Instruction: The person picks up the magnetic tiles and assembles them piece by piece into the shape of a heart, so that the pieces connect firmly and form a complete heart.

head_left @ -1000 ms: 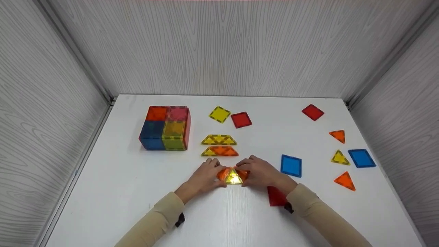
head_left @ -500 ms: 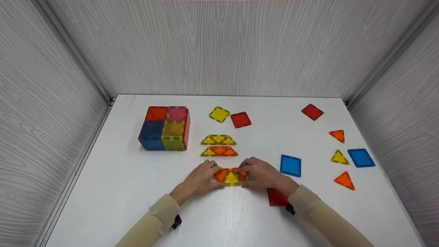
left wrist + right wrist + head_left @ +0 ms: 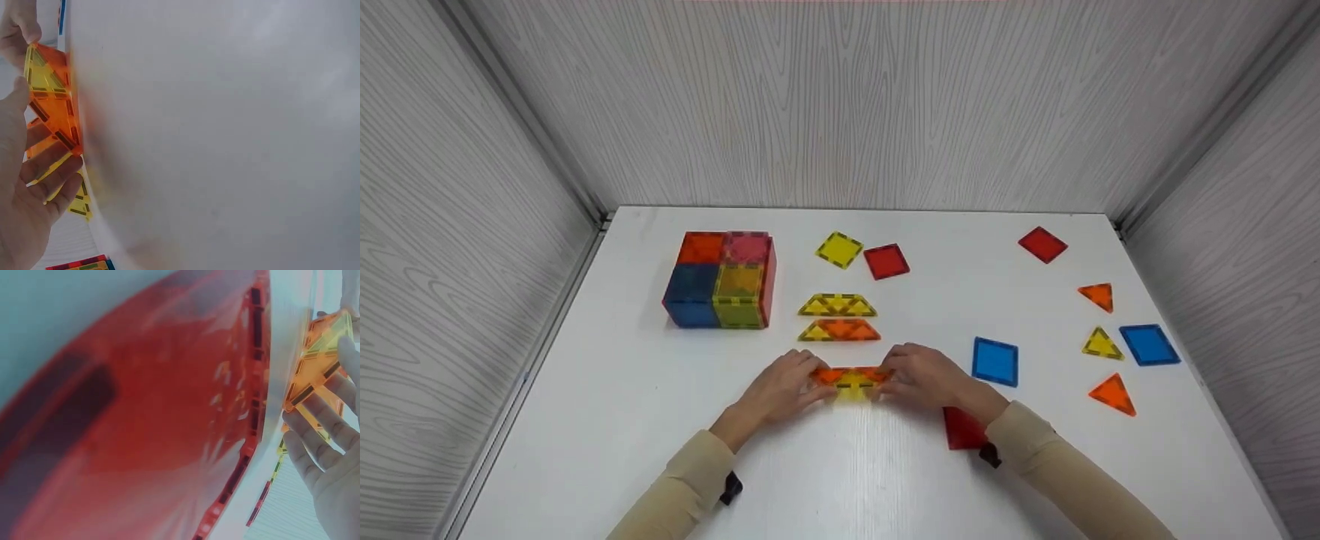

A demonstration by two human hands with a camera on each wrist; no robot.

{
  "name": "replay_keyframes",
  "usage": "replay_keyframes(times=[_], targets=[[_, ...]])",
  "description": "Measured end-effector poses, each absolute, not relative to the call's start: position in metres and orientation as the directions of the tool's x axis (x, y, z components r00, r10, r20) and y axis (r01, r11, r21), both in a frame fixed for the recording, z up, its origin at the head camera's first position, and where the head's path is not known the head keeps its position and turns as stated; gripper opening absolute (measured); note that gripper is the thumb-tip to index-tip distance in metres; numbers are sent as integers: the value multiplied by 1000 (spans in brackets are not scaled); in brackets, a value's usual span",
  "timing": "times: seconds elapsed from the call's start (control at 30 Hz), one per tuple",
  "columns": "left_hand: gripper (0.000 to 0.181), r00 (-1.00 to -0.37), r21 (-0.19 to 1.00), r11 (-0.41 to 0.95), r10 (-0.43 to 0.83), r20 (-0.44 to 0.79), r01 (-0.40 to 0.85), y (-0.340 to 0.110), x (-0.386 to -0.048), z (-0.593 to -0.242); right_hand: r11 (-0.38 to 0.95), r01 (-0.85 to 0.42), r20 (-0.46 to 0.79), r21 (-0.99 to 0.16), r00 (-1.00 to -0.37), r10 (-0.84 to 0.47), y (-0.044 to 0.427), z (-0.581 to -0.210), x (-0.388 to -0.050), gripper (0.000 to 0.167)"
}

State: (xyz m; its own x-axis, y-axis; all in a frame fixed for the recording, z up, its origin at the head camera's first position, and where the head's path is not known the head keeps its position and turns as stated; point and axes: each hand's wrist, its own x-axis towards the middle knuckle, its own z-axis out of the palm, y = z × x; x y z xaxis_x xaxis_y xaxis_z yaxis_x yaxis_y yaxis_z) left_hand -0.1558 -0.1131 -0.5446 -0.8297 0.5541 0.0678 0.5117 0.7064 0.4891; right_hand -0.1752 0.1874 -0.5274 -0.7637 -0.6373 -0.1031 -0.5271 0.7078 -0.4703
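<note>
A joined strip of translucent magnetic tiles, with orange triangles at its sides and a yellow triangle in the middle, is tilted up off the table between both hands. My left hand holds its left end, thumb in front and fingers behind, as the left wrist view shows on the orange triangle. At the other end, my right hand grips the orange triangle between thumb and fingers. Just beyond lie two flat trapezoid strips: a yellow-and-orange one and an all-yellow one.
A box built of coloured tiles stands at the back left. A red tile lies under the right wrist, with a blue square beyond it. Several loose squares and triangles, including a yellow triangle, lie to the right.
The strip has tipped up, so its yellow middle now looks foreshortened, and it has shifted slightly left. My left hand has moved left; the right has barely moved.
</note>
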Motion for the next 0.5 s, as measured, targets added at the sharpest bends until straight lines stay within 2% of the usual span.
replay_keyframes(times=[0.13,0.27,0.4,0.5], targets=[[39,-834,490,700,539,116,520,-117,-159,-545,666,-593,-8,-453,-744,-668,187,-529,-178,28],[23,-832,470,703,534,148,534,-117,-163,-547,637,-613,61,-468,-741,-668,186,-530,-181,23],[13,-837,468,706,524,159,531,-117,-168,-547,640,-585,69,-498,-763,-643,186,-531,-184,23],[15,-863,489,727,490,123,483,-116,-171,-546,663,-553,54,-505,-787,-615,184,-530,-186,25]])
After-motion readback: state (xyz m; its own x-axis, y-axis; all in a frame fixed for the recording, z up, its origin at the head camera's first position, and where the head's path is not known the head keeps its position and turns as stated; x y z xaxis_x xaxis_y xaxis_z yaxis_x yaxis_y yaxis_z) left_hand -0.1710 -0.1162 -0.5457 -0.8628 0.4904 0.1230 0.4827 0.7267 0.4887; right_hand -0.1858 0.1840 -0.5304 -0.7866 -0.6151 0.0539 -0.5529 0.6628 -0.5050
